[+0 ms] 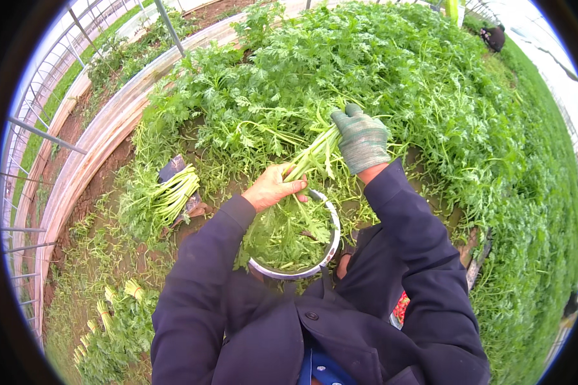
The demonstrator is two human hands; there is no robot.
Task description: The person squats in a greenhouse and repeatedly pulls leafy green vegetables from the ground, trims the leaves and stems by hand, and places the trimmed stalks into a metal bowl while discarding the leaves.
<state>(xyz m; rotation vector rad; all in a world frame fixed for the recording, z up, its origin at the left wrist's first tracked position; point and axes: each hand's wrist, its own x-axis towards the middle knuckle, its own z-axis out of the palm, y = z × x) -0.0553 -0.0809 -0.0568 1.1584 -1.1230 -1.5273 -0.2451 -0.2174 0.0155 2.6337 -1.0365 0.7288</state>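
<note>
My bare left hand (275,186) grips a small bunch of leafy green stalks (315,150) near its lower left part, above the bucket. A greyish-green knit work glove covers my right hand (362,139), which is at the bunch's upper right end. Its fingers curl down around stems there, though the fingertips are hidden. Beneath my left hand stands a round bucket with a white rim (336,226), with loose green leaves (289,236) inside it. Leaves hang from the held bunch down over the bucket.
Dense leafy plants (308,62) grow ahead and to the right. Cut stalks (176,195) lie on dark plastic at left; tied bundles (113,317) rest lower left. Plastic sheeting (91,130) and metal poles (169,29) edge the bed. Another person (493,37) crouches far right.
</note>
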